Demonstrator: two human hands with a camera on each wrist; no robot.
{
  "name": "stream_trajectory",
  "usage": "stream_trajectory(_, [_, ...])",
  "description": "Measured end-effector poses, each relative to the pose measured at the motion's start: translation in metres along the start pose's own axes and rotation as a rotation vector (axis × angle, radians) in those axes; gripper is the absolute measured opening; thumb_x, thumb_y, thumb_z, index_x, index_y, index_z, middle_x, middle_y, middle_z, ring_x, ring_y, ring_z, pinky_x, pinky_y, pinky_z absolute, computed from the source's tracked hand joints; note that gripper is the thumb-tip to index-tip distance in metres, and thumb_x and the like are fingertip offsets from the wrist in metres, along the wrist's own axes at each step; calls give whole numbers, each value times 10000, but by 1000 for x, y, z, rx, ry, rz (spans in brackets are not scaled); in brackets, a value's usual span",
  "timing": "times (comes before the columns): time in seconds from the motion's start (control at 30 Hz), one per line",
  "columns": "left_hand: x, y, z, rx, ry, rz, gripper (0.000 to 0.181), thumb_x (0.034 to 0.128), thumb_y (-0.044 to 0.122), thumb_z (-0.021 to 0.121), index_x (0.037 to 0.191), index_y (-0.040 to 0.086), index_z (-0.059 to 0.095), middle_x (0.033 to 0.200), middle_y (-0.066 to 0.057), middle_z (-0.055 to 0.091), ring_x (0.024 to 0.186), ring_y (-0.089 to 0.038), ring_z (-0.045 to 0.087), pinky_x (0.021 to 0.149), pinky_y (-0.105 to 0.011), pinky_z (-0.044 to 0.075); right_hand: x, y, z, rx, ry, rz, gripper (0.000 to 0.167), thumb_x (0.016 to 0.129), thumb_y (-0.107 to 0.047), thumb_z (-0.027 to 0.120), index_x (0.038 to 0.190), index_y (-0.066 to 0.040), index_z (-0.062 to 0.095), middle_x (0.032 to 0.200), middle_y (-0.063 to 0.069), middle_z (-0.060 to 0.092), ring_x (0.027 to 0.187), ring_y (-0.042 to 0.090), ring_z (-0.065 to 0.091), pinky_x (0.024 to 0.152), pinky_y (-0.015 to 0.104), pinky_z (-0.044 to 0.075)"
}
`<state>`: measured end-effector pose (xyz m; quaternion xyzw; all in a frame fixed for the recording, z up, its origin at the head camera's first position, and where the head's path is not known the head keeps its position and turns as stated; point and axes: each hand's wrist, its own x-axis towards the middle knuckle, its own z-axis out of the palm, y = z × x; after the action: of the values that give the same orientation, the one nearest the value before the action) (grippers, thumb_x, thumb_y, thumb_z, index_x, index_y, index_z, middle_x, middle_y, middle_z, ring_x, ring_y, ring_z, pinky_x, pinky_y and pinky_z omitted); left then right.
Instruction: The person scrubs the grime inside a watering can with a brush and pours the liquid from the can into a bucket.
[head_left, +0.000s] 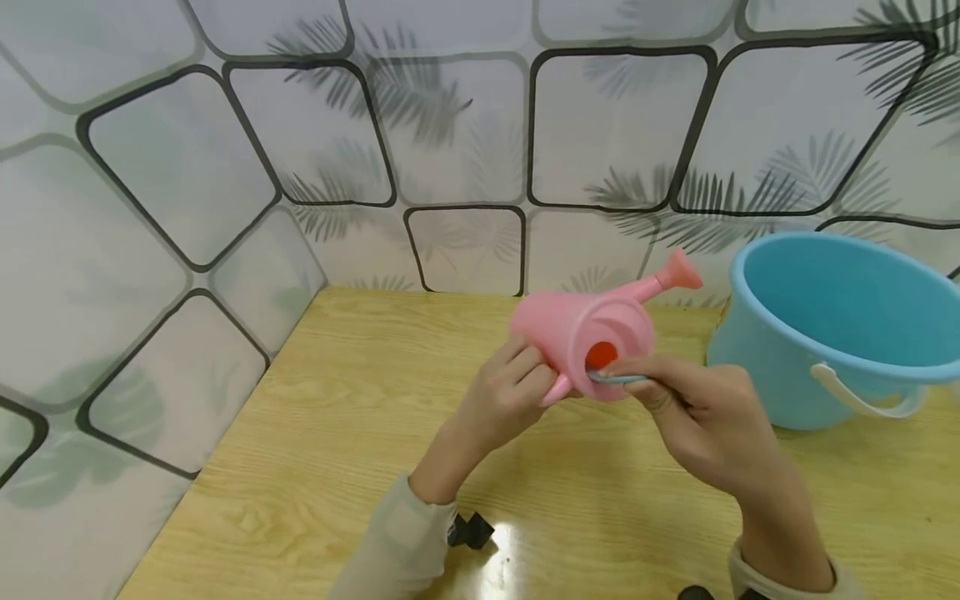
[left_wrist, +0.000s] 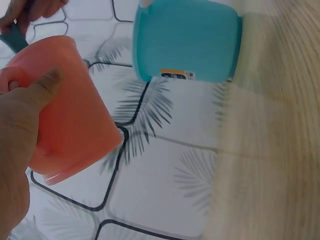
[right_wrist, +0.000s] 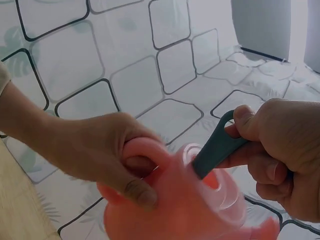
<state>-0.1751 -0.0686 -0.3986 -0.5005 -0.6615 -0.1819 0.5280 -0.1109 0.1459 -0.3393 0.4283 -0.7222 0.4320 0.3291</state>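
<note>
1. We see a pink watering can [head_left: 551,325] to the left of the light-blue bucket [head_left: 772,367], held clear of the table [head_left: 360,417] and tilted, its mouth toward the person and its spout [head_left: 678,271] reaching toward the bucket.
2. We find the left hand [head_left: 510,387] on the can's side away from the bucket, gripping the can handle [head_left: 557,390]: fingers curl around the loop, and the thumb lies on the can's body.
3. In front of the bucket and to its left, the right hand [head_left: 708,421] pinches a blue-grey ring-ended tool [right_wrist: 216,150] between thumb and fingers.
4. The tool's lower end sits inside the can's mouth, so we cannot tell its shape.
5. We see the bucket standing on the table, its white bail [head_left: 862,400] hanging on the near side.
6. Behind the bucket, we note a wall covering [head_left: 457,133] with black rounded outlines and grey leaves.
</note>
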Motion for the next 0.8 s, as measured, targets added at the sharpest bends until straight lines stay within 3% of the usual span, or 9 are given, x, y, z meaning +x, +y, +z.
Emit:
stream_trajectory(0.33, [-4, 1, 1, 8, -25, -33, 408, 874, 238, 774, 703, 87, 435, 699, -27, 463, 689, -167, 449, 645, -235, 397, -2, -2, -2, 26, 11, 17, 362, 970, -306, 599, 955, 28, 738, 563, -77, 445, 467, -7, 283, 467, 119, 274])
stream_trajectory(0.53, [-1, 3, 0, 8, -21, -11, 385, 858, 253, 792, 724, 83, 473, 712, -23, 483, 698, -156, 462, 662, -230, 418, -2, 2, 1, 47, -20, 35, 348, 968, -296, 596, 937, 27, 722, 558, -82, 426, 461, -10, 305, 486, 135, 321])
stream_trajectory(0.7, [-4, 0, 2, -21, -28, -58, 393, 835, 230, 811, 721, 77, 467, 722, -33, 477, 715, -167, 468, 679, -236, 429, -3, 2, -4, 52, 21, 58, 320, 967, -274, 619, 963, 20, 744, 538, -85, 350, 462, -9, 246, 448, 103, 231])
stream_trajectory(0.8, [-6, 0, 3, -45, -31, -74, 388, 817, 224, 826, 734, 77, 477, 733, -30, 485, 720, -169, 468, 677, -230, 428, -4, 5, -1, 62, 18, 94, 294, 965, -251, 625, 967, 19, 739, 553, -74, 372, 474, -3, 258, 452, 114, 244])
